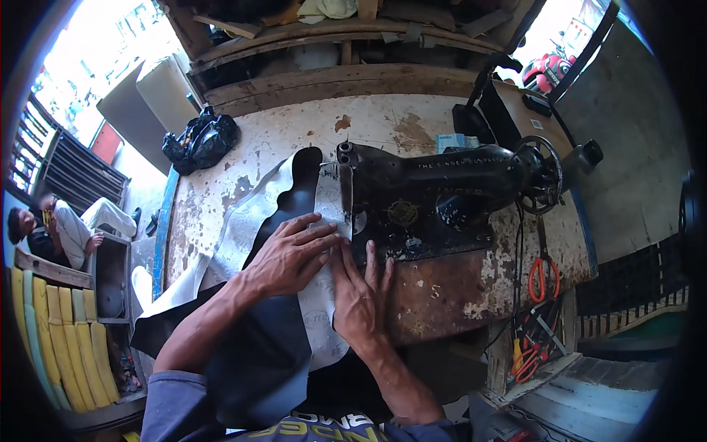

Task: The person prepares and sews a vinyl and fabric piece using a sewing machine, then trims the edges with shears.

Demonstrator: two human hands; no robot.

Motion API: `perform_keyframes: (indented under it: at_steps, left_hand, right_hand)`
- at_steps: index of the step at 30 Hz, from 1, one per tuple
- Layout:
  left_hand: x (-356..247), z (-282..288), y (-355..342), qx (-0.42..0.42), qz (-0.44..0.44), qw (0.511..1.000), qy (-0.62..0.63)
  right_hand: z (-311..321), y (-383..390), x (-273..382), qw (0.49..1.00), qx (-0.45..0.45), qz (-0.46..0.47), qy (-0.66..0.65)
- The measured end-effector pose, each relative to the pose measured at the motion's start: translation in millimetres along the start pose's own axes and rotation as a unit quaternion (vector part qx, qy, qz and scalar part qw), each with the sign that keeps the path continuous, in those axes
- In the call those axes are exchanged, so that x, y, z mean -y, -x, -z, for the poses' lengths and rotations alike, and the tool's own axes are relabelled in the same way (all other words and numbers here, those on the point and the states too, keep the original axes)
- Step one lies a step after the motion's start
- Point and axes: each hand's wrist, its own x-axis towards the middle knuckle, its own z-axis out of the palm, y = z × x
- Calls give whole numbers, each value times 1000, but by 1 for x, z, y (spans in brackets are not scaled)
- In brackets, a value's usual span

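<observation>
My left hand point(289, 254) and right hand point(359, 303) lie open, centre frame, at this pale sheet point(317, 317); looks light, floppy, slippery, best held along the edges.

The one view looks out from the wearer's head, through the left of two side-by-side fisheye cameras, tipped steeply down and forward over the tabletop point(309, 121). It sits close: the forearms point(210, 320) enter from the near edge, the shirt point(177, 405) shows just beneath the lens, and the hands point(289, 256) fall near the centre, with the sewing machine point(434, 184) seen from above to their right. The sweep is wide, reaching a seated person point(68, 230) small at the left and a grey panel point(622, 140) at the right; the far wooden beam point(317, 84) bows into an arc, and the corners go black.
</observation>
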Motion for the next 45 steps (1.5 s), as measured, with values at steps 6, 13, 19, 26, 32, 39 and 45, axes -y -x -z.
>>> perform_keyframes:
  at_steps: [6,13,19,26,32,39,45]
  left_hand:
    - [5,-17,7,1,55,998,38]
    - [-7,-22,5,-4,66,997,-51]
    - [-13,-31,-3,-37,96,994,-46]
    - [-11,-36,-10,-68,132,989,-24]
    - [-9,-41,-23,-88,147,984,-43]
    - [-5,-44,-29,-108,158,981,-22]
    - [3,-31,-21,-111,132,973,151]
  right_hand:
    - [1,4,1,999,7,3,31]
    - [14,19,0,998,56,25,29]
    - [19,12,-13,998,55,34,18]
    - [22,-2,-27,997,57,51,18]
    - [20,-13,-40,997,44,57,9]
    - [22,-24,-48,997,44,58,-29]
    - [32,4,-36,988,45,89,-115]
